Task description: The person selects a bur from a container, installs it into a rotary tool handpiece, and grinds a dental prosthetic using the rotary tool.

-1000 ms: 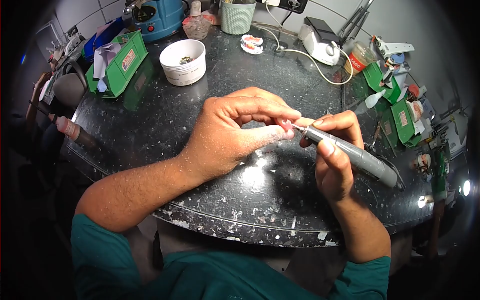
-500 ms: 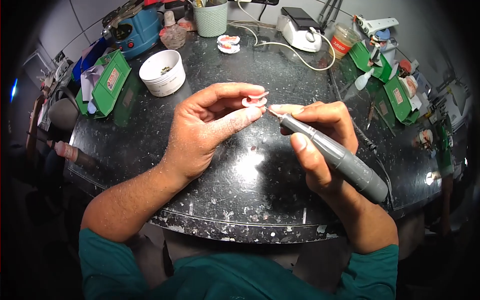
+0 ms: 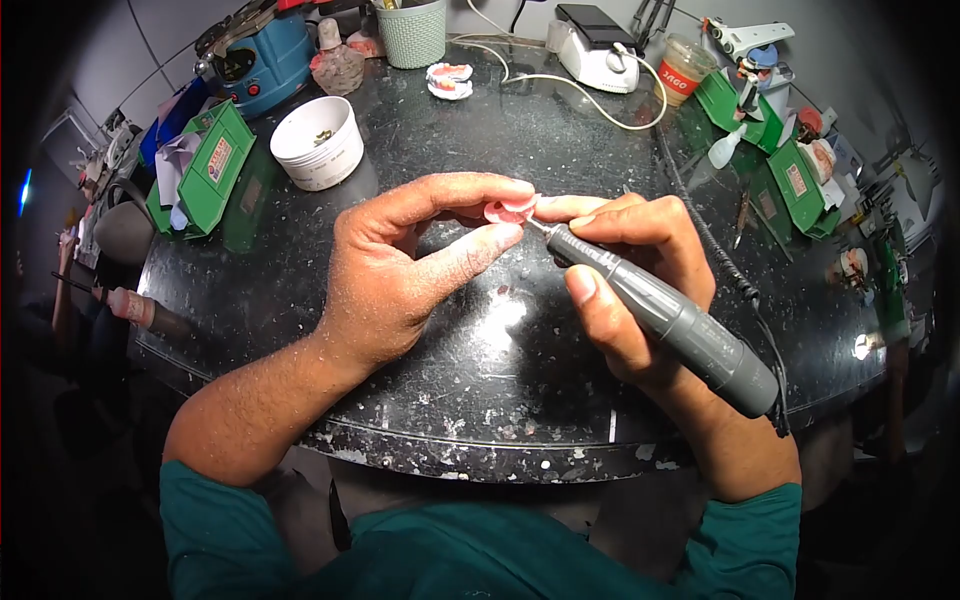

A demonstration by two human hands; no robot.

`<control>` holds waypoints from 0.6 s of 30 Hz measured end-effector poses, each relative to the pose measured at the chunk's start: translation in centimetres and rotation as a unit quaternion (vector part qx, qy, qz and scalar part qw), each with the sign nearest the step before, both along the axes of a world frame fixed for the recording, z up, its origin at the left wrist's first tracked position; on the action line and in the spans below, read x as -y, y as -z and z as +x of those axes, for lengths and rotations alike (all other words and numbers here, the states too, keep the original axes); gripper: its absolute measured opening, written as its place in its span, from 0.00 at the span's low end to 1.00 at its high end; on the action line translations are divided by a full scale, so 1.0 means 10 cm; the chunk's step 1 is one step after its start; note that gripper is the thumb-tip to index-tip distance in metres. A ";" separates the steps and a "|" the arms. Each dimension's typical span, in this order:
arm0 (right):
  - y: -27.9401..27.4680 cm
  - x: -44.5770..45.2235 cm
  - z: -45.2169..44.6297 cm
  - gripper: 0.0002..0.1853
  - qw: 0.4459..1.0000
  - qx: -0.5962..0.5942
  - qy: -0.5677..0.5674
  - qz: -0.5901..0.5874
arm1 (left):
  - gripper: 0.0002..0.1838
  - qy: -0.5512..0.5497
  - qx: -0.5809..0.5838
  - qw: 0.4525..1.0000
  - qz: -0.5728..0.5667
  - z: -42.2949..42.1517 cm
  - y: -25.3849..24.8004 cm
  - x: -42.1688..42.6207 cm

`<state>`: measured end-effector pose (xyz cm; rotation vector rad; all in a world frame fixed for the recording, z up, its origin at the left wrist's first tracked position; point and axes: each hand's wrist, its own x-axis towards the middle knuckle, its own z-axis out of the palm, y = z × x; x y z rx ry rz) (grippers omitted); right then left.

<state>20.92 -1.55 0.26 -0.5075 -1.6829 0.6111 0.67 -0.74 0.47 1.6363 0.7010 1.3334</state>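
Note:
My left hand (image 3: pixel 390 260), dusted with pale powder, pinches a small pink denture (image 3: pixel 510 210) between thumb and fingers above the middle of the bench. Part of the denture is hidden by the fingertips. In my right hand (image 3: pixel 640 260) lies a dark grey rotary handpiece (image 3: pixel 670 310), held like a pen, its thin bit pointing up and left. The bit's tip is at the denture's right side; whether it touches cannot be made out. A fingertip of the right hand reaches close to the denture.
A white tub (image 3: pixel 317 150) stands behind my left hand, with a dental model (image 3: pixel 450 82) farther back. Green bins (image 3: pixel 205 170) flank the black bench (image 3: pixel 470 380). At the back right are a white control unit (image 3: pixel 597 60) and a cup (image 3: pixel 683 70). The handpiece's coiled cord (image 3: pixel 735 275) runs along the right.
The denture has been turned in my left fingers, so its curved face shows more. My right hand has brought the bit slightly left, up to the denture.

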 end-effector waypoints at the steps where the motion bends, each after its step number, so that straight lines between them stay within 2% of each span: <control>1: 0.00 0.00 0.01 0.14 1.000 0.000 -0.001 -0.004 | 0.14 -0.002 -0.003 1.000 -0.005 0.00 0.00 0.00; 10: -0.03 0.01 0.06 0.13 0.999 0.022 -0.010 -0.026 | 0.15 -0.010 -0.017 1.000 0.023 -0.01 0.03 -0.02; 14: -0.08 0.03 0.10 0.13 0.995 0.088 -0.027 -0.038 | 0.15 -0.006 -0.014 1.000 0.001 0.00 0.00 0.00; 18: -0.09 0.04 0.07 0.12 0.995 0.057 -0.044 -0.062 | 0.14 0.024 0.009 0.999 -0.036 -0.02 -0.01 0.00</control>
